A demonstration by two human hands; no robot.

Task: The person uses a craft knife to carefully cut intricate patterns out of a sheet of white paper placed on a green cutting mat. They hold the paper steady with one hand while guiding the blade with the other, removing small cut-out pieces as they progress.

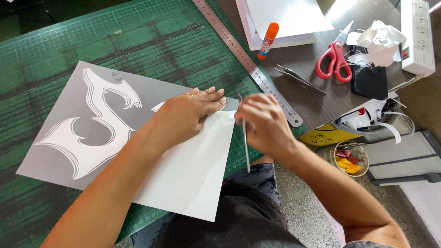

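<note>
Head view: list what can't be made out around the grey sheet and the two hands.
- Grey sheet, head view: the right part of its white design is hidden under the left hand and forearm.
- Thin metal tool: its upper part is hidden inside the right hand; the tip is too thin to read.
- Steel ruler: its far end is cut off by the top edge.

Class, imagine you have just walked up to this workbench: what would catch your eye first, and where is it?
First, the grey sheet with its bold white curved design, lying on the green cutting mat at left. At centre, the left hand presses flat on the sheet while the right hand holds thin tweezers at its edge. At upper right, red scissors lie on the dark table, beside a metal ruler.
</note>
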